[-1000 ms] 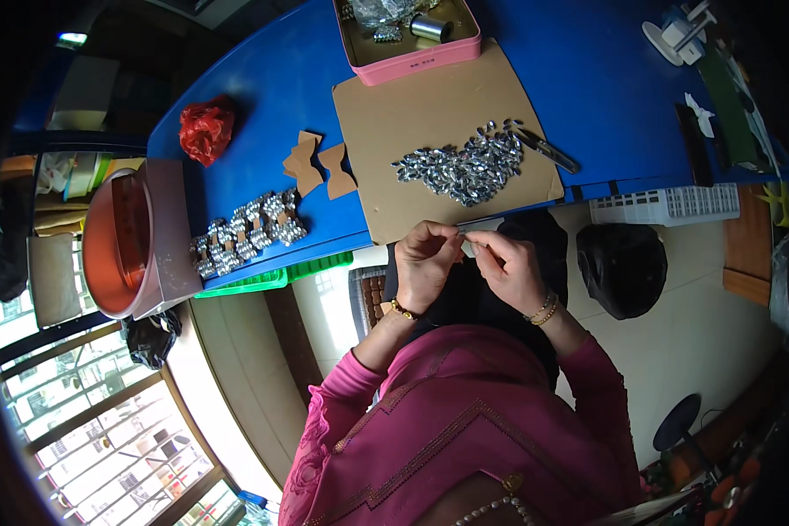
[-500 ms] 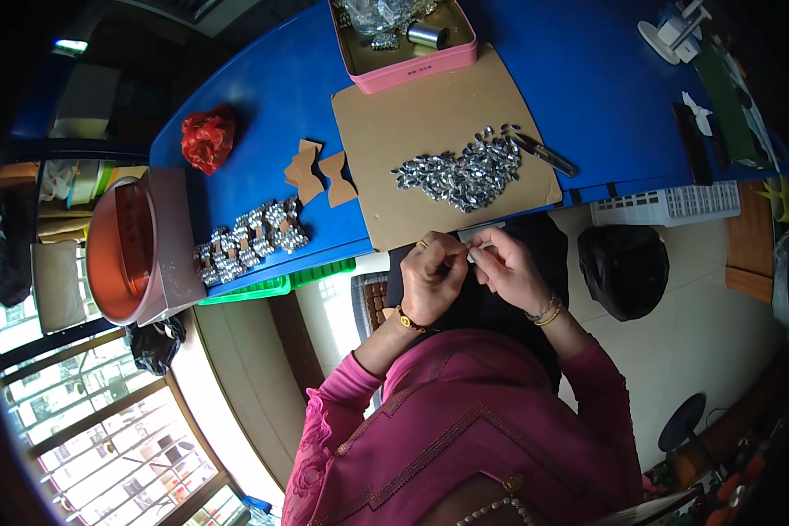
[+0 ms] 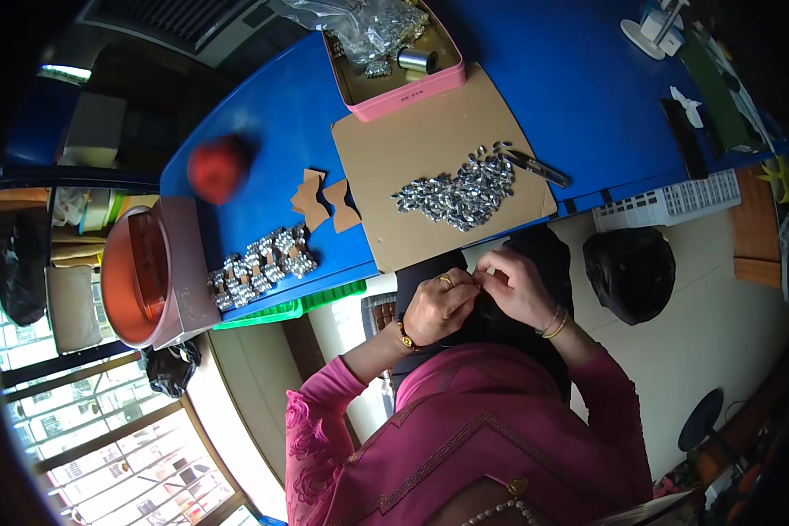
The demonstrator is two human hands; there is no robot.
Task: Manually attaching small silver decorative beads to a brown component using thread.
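Note:
My left hand (image 3: 440,309) and my right hand (image 3: 519,292) meet over my lap, just off the table's front edge. The fingers of both are closed in a pinch, tips together. Whatever lies between them is hidden or too small to make out. Beyond them, a tan cardboard sheet (image 3: 394,140) carries a heap of shiny silver gems (image 3: 456,195), pointed-oval in shape. Dark tweezers (image 3: 542,168) rest at the heap's right side. Left of the sheet are brown notched card pieces (image 3: 340,207) and a row of cards with silver clusters (image 3: 272,261).
A pink tin (image 3: 410,94) holding a metallic spool (image 3: 418,60) and clear plastic bags (image 3: 359,26) stands at the sheet's far edge. Farther left are a red plastic bag (image 3: 217,170) and a pink bucket (image 3: 114,294). A white basket (image 3: 666,206) and black bin (image 3: 629,276) stand right.
The whole view has shifted slightly, so the table sits lower in it. A small pale thing at my fingertips is now out of sight. The red bag has become blurred.

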